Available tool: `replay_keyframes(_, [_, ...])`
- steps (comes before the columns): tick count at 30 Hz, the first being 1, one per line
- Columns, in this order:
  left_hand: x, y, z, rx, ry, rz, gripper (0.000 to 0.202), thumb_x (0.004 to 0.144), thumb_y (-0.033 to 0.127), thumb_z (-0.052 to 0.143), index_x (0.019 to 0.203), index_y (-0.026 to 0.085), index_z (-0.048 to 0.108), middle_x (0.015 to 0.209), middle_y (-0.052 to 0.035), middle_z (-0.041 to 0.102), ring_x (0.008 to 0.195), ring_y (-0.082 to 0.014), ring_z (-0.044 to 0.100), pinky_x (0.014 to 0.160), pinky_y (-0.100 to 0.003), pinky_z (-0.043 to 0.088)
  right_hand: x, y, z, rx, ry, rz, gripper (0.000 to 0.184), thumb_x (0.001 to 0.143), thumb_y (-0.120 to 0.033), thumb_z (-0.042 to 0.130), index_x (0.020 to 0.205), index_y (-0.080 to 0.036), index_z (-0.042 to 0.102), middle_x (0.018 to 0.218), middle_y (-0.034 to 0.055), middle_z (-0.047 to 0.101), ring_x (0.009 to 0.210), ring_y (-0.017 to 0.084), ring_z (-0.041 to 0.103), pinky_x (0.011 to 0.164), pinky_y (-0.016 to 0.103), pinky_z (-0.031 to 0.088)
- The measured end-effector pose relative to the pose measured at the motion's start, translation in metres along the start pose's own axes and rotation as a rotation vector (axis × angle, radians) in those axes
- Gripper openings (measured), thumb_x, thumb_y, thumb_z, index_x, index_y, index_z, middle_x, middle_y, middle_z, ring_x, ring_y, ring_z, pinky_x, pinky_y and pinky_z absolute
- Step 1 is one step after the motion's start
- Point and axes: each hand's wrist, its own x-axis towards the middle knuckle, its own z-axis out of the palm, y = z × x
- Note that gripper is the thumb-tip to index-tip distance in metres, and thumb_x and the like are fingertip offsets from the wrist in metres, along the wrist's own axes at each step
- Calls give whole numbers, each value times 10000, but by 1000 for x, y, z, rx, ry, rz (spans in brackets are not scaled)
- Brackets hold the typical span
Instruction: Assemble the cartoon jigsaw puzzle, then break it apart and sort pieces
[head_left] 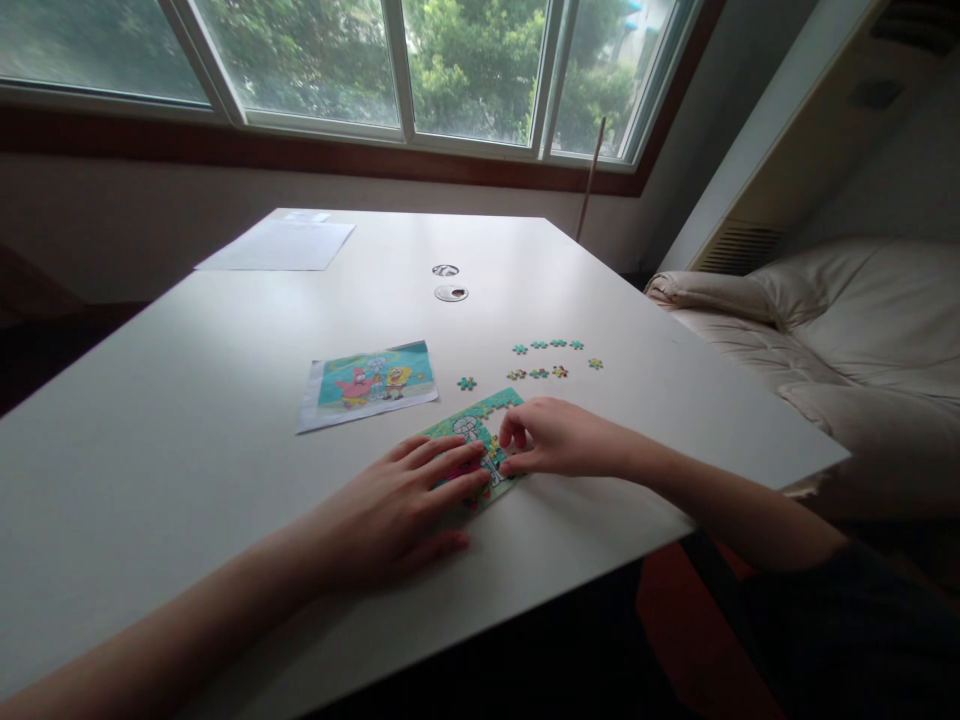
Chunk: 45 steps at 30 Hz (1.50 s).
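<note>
A partly filled jigsaw puzzle (466,428) with green and teal cartoon art lies near the table's front edge. Across its left part rests my left hand (397,505), palm down with fingers stretched out. My right hand (559,437) is at the puzzle's right side, thumb and fingers curled over a gap among the pieces. Whatever is between those fingertips is hidden. Just beyond the puzzle is a single loose puzzle piece (466,383). A printed reference picture (375,382) of cartoon figures lies to the left.
Loose pieces form a back row (559,343) and a nearer row (539,374), with one piece (595,363) farther right. White sheets (274,245) lie at the far left of the white table (225,400). Two round inserts (451,293) sit mid-table. A sofa (825,320) stands right.
</note>
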Motion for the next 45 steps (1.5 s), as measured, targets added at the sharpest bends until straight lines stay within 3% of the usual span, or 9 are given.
replay_keyframes(8, [1,8,-5,-79,11,8,487,856,423,422,1309,259,347,1338,-61,412,1135,-293,401,918,-439,353,0,2,-3,-42,1,-31,127,745,-230,543,818,-175,630,789,26,649,722,133,559,631,224,362])
replay_keyframes(15, [3,14,-10,-212,16,54,457,854,373,446,1267,189,376,1331,-69,419,1121,-261,405,915,-384,398,1,1,2,-49,-4,-49,245,722,-387,605,830,-167,608,791,42,635,741,148,549,618,226,358])
replay_keyframes(21, [3,10,-6,-157,64,59,410,851,355,459,1232,206,426,1284,-90,457,1188,-282,356,949,-429,377,2,4,3,7,-29,-15,262,704,-402,617,840,-179,590,765,17,625,695,129,536,574,211,340])
replay_keyframes(37, [3,9,-6,-110,79,52,380,851,349,456,1217,246,447,1272,-95,453,1147,-276,403,910,-422,409,6,5,2,217,-48,-49,195,665,-226,641,844,-160,603,743,-4,600,683,103,526,591,194,367])
replay_keyframes(45, [2,10,-5,-89,80,49,407,846,371,463,1234,253,438,1257,-94,468,1133,-284,419,902,-424,412,11,7,-1,230,-101,-70,182,679,-232,649,839,-145,640,690,-8,586,626,88,507,578,188,368])
